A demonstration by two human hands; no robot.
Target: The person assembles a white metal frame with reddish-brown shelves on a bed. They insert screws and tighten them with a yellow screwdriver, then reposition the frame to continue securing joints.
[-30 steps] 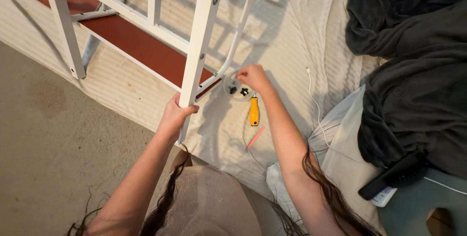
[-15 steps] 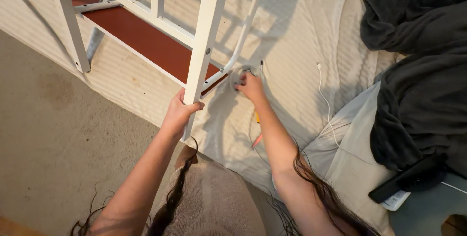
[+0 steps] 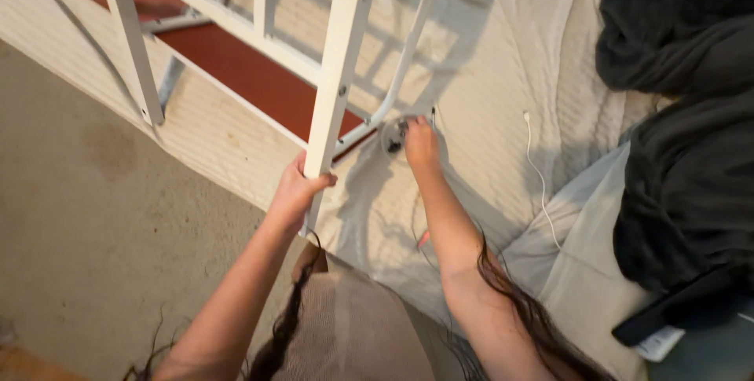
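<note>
The left hand (image 3: 297,190) wraps around the lower end of a white frame post (image 3: 334,75), holding it upright. Just right of it, the right hand (image 3: 419,143) rests fingers-down on small dark hardware pieces (image 3: 393,144) on the cream bedsheet (image 3: 487,75); its grip cannot be told. A white cable (image 3: 538,177) lies farther right, beside a dark blanket (image 3: 691,137).

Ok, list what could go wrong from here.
1. The white frame is steadied only by the left hand gripping one post; if that grip slips it could tip onto the bed.
2. The small dark fasteners under the right hand lie on soft cloth; they could roll into a fold.
3. The white cable lies near the right forearm and might snag.
</note>
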